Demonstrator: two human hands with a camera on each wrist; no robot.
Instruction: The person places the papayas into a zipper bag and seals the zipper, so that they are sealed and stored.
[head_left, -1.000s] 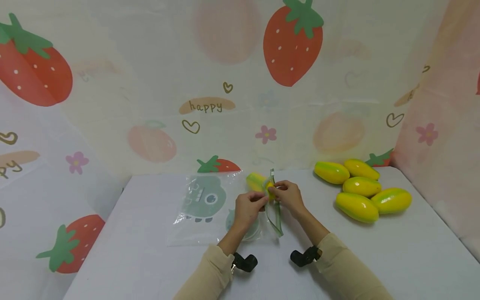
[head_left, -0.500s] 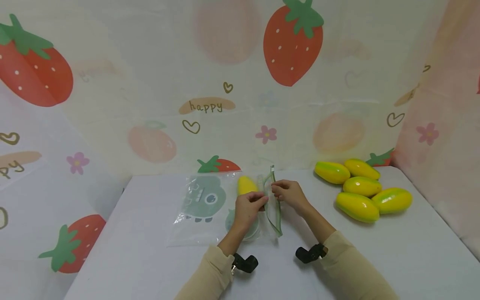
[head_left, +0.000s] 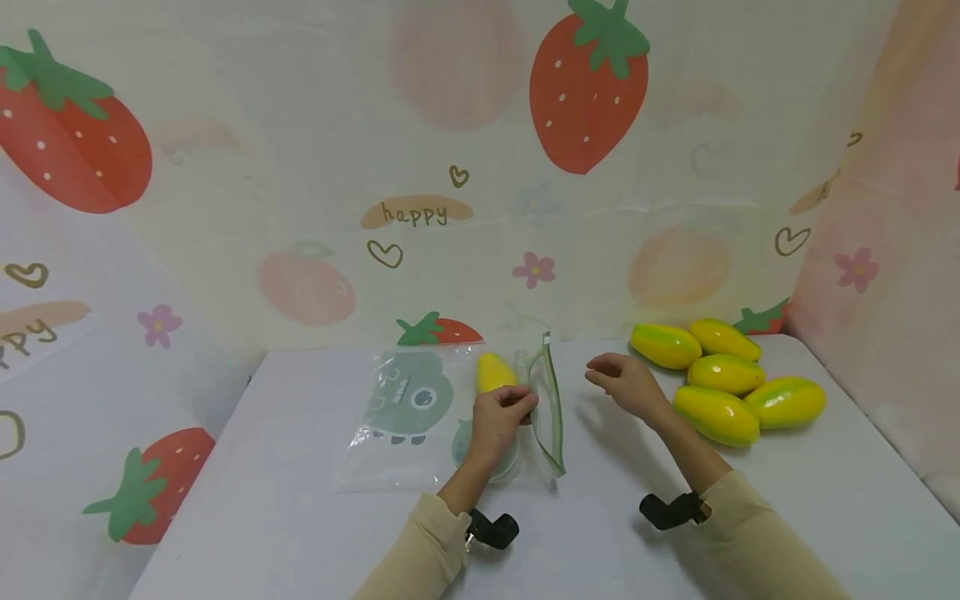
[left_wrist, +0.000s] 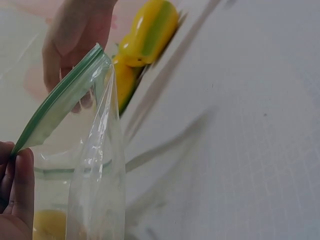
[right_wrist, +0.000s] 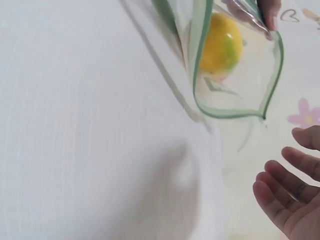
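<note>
My left hand pinches the green-edged mouth of a clear zip bag printed with a green cartoon monster. The mouth gapes toward the right, its green zip strip bowed in the left wrist view. Inside the bag lies one yellow papaya, seen through the opening as a yellow-green end in the right wrist view. To the right of the bag, my right hand is in the air with loosely bent fingers and nothing in them, between the bag and the other papayas.
Several yellow-green papayas lie grouped at the back right of the white table. Behind the table hangs a cloth backdrop with printed strawberries. A black wrist camera is strapped to each forearm.
The right hand has let the papaya go into the bag and drawn back to the right. The papaya has slid left inside. The left hand keeps its hold on the bag's mouth.
</note>
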